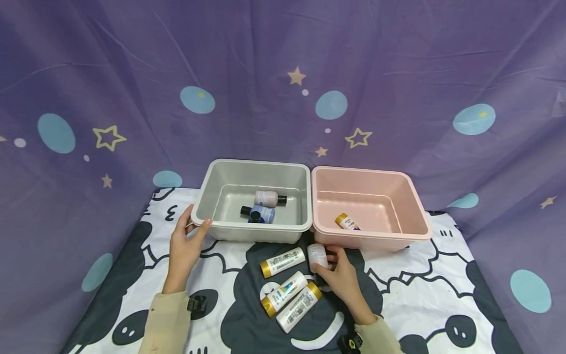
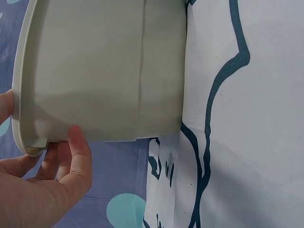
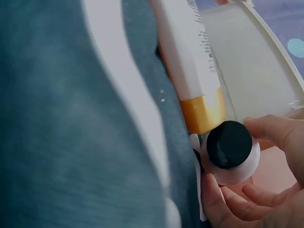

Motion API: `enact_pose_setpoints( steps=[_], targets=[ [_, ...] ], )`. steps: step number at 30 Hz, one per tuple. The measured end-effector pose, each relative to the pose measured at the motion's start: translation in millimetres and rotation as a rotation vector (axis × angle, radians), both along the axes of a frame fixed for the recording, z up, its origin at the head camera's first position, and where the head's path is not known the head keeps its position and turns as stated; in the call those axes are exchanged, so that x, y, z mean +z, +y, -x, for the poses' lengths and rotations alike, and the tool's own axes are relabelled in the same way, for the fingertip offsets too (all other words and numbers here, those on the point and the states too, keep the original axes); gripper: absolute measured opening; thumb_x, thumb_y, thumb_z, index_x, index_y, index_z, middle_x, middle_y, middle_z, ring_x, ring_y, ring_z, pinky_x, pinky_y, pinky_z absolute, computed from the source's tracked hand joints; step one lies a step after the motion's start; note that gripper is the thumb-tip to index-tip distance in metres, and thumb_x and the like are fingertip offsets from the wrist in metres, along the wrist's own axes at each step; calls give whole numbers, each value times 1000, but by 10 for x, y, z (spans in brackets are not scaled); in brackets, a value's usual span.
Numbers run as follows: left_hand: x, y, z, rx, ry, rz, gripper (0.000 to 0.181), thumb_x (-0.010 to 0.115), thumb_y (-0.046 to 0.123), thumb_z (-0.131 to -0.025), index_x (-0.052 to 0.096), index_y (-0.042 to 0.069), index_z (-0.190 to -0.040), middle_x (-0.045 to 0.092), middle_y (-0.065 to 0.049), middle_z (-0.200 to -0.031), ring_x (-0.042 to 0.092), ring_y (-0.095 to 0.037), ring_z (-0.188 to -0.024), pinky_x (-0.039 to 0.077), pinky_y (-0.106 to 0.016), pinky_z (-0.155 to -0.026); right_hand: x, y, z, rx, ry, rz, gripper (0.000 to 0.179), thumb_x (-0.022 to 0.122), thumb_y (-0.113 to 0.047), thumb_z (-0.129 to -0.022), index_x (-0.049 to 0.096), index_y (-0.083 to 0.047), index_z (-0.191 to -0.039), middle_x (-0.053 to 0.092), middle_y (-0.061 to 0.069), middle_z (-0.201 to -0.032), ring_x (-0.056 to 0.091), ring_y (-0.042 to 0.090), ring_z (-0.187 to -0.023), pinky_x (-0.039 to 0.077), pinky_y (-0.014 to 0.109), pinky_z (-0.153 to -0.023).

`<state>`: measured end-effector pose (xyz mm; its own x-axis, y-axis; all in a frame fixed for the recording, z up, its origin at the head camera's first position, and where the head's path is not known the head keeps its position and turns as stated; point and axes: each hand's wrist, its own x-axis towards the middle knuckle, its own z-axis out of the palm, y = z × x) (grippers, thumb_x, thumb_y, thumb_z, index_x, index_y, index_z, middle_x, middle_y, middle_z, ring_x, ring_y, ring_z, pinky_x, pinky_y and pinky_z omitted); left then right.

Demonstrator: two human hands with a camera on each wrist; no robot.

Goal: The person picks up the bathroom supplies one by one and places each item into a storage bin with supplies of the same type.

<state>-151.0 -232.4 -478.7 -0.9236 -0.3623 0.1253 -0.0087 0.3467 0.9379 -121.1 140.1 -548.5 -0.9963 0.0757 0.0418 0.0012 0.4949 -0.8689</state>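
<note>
My left hand grips the front-left corner of a light grey plastic bin. In the left wrist view its thumb is at the rim and the fingers curl beneath it. My right hand pinches a small pale bottle just in front of the bins. The right wrist view shows the bottle's black cap. Inside the grey bin lie a pinkish bottle and blue bottles with black caps; their overlap hides part of them.
A pink bin adjoins the grey one on the right; a gold-capped tube lies in it. Three white tubes with gold caps, an upper, a middle and a lower one, lie on the sheep-print cloth. Behind hangs a purple curtain.
</note>
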Motion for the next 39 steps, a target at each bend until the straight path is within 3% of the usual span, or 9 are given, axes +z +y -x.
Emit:
enact_pose_setpoints(
  steps=[9,19,24,33,39],
  targets=[
    [6,1,-2,-1,6,0,78,70,43,-94,34,15,-157,49,-18,-144,51,-33,-125,43,-52,-99,14,12,0,-13,-60,122,56,85,-11,-78,55,-2,-125,70,14,-103,67,19,-82,53,26,-68],
    [-5,5,-5,-5,4,-9,78,70,43,-94,34,15,-157,49,-18,-145,51,-32,-125,43,-52,-100,166,48,-116,18,-103,355,53,81,-2,-80,55,3,-126,69,19,-109,67,23,-92,53,25,-75],
    [-10,1,-1,0,9,1,78,70,43,-94,34,15,-157,49,-17,-145,51,-31,-125,43,-50,-99,357,71,-189,44,-102,413,52,80,0,-82,55,2,-127,68,20,-112,67,25,-96,53,26,-77],
    [-11,4,-2,2,25,19,74,69,40,-95,36,15,-156,52,-17,-140,53,-30,-123,45,-40,-94,761,80,-278,110,-16,392,51,80,-1,-83,56,-1,-128,67,17,-116,64,25,-105,53,29,-83],
    [-9,7,-3,0,26,17,74,69,41,-95,36,14,-156,52,-17,-140,52,-31,-123,44,-47,-96,1008,104,-153,195,103,367,51,78,2,-84,55,1,-130,66,18,-118,64,23,-106,52,30,-86]
  ],
)
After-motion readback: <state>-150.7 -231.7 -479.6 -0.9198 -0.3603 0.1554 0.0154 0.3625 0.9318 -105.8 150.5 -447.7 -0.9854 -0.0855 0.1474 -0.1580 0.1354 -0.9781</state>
